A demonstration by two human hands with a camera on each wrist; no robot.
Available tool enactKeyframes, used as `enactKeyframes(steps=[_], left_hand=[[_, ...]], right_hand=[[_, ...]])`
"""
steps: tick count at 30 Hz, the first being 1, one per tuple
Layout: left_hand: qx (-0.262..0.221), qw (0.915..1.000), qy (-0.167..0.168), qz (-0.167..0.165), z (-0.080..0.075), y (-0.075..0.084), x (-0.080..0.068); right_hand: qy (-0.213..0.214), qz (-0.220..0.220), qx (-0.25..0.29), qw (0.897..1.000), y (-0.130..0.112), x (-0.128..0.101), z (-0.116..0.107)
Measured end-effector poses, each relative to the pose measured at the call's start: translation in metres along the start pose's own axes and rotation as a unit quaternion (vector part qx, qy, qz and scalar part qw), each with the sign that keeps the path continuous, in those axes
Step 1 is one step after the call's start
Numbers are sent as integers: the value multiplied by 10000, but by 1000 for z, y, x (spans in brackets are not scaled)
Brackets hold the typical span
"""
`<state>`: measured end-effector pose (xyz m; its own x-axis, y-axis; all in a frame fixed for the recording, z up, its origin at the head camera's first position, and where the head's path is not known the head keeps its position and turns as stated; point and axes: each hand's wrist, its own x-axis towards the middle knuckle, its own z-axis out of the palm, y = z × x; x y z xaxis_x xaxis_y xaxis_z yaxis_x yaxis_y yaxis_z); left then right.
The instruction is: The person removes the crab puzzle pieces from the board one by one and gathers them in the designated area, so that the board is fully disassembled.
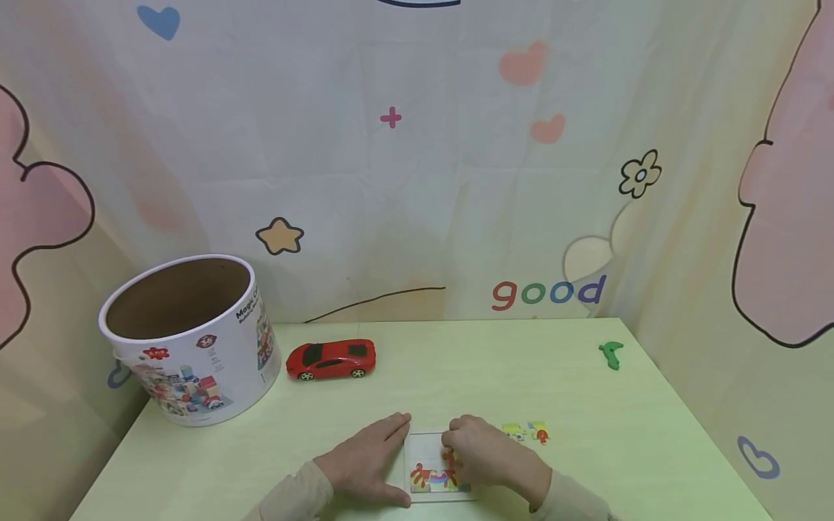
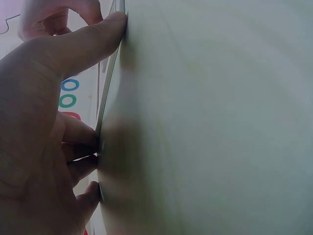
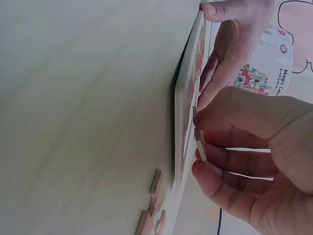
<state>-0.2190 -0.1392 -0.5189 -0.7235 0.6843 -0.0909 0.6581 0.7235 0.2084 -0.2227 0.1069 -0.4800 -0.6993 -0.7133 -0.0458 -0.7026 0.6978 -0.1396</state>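
Observation:
A small white puzzle board (image 1: 440, 498) lies flat on the table between my hands, with colourful jigsaw pieces (image 1: 438, 477) along its near part. My left hand (image 1: 365, 459) rests beside the board, thumb and fingers spread along its left edge. In the left wrist view, the left thumb (image 2: 93, 46) touches that edge. Over the board's right side, my right hand (image 1: 491, 459) pinches a thin puzzle piece (image 3: 201, 145) between thumb and fingers. The fingers partly cover this piece. Just right of that hand lie loose puzzle pieces (image 1: 539, 432), some partly hidden behind it.
At the back left stands a large white bucket (image 1: 218, 376). A red toy car (image 1: 332, 359) is to its right. Toward the far right lies a small green object (image 1: 611, 355). A printed curtain (image 1: 417, 181) hangs behind the pale table (image 1: 456, 376).

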Motion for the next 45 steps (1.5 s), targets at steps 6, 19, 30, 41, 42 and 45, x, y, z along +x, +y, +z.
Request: enactKeyframes(steps=[6, 19, 30, 41, 42, 45], left_hand=[[-84, 10000, -47, -17, 1, -1, 1], [19, 10000, -47, 17, -1, -1, 1], [60, 10000, -62, -5, 0, -1, 1], [96, 9999, -39, 46, 0, -2, 2], [77, 10000, -49, 26, 0, -2, 2], [9, 10000, -83, -31, 1, -1, 1]], right_hand=[[137, -65, 114, 9998, 3, -2, -3], [405, -147, 70, 9990, 10, -8, -11], [701, -281, 124, 9971, 21, -19, -13], [502, 62, 286, 9983, 33, -32, -21], [473, 105, 362, 9982, 34, -33, -21], [362, 251, 626, 9971, 36, -36, -22]])
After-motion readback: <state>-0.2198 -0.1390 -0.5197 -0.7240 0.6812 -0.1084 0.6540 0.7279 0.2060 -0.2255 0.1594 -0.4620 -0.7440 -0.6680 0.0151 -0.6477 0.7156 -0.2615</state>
